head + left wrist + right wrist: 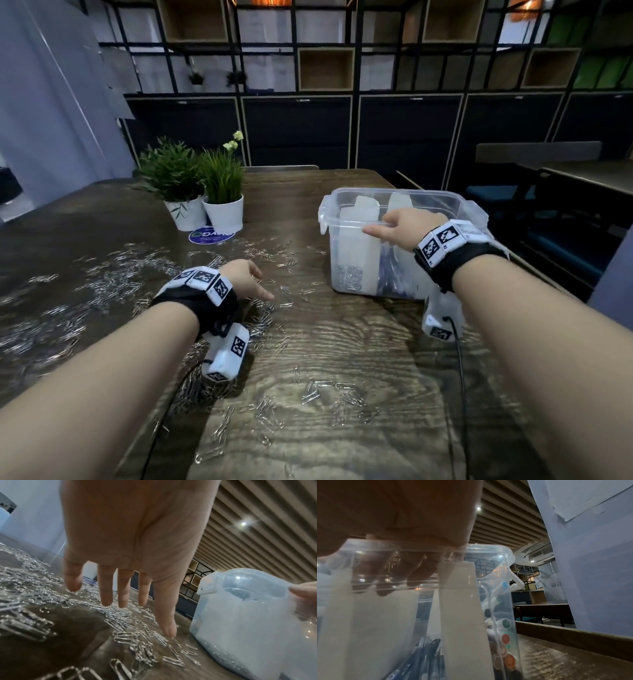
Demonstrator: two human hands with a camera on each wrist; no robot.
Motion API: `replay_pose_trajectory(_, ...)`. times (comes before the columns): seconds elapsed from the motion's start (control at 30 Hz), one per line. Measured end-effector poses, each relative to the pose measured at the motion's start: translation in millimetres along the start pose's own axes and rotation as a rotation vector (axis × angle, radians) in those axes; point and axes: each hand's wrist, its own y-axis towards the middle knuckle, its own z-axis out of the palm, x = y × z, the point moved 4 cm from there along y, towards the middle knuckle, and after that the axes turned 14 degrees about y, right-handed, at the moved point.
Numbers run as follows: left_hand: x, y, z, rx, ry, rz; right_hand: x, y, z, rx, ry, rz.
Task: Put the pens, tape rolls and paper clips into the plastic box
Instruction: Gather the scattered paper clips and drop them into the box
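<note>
A clear plastic box [428, 196] stands on the wooden table at the right. White dividers [462, 615] split it; dark pens [423, 655] and coloured markers [505, 638] lie inside, and some paper clips [349, 278] sit at its bottom. My right hand [387, 223] grips the box's near rim [496, 549], fingers [412, 577] curled inside the wall. Loose silver paper clips [113, 284] are strewn over the table's left and front. My left hand [258, 284] hovers just above them, left of the box [240, 628], fingers [106, 591] straight, holding nothing. No tape rolls show.
Two potted plants [185, 178] [223, 192] in white pots stand at the back centre, with a blue round sticker [209, 236] in front of them. The table's right edge [573, 639] runs close behind the box. Chairs and another table lie beyond.
</note>
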Motion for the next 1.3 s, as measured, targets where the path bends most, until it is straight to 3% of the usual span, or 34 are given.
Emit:
replay_pose_trajectory(0.4,-2,95,4,0.230,0.102,0.091,-26,65,-6,0.091,0.120,0.162)
replay_pose_trajectory(0.63,0,92,-7,0.230,0.232,0.092,-12,58,-16,0.185,0.092,0.271)
replay_pose_trajectory(0.73,-3,88,-8,0.264,0.250,0.097,-2,58,-23,0.240,0.199,0.349)
replay_pose_trajectory(0.8,-3,86,-11,0.288,0.237,0.101,14,54,-29,0.164,0.207,0.347)
replay_pose_trajectory(0.9,0,87,-16,0.316,0.201,0.136,49,50,-28,-0.041,0.196,0.129)
replay_pose_trajectory(0.97,4,89,-15,0.328,0.186,0.164,73,42,-3,0.110,0.419,0.043)
replay_pose_trajectory(1.07,11,89,-9,0.293,0.182,0.195,87,25,58,0.414,0.533,0.126)
replay_pose_trajectory(1.23,24,87,7,0.205,0.101,0.182,78,23,137,0.539,0.354,0.229)
replay_pose_trajectory(1.3,27,89,9,0.185,0.063,0.158,75,33,149,0.514,0.313,0.225)
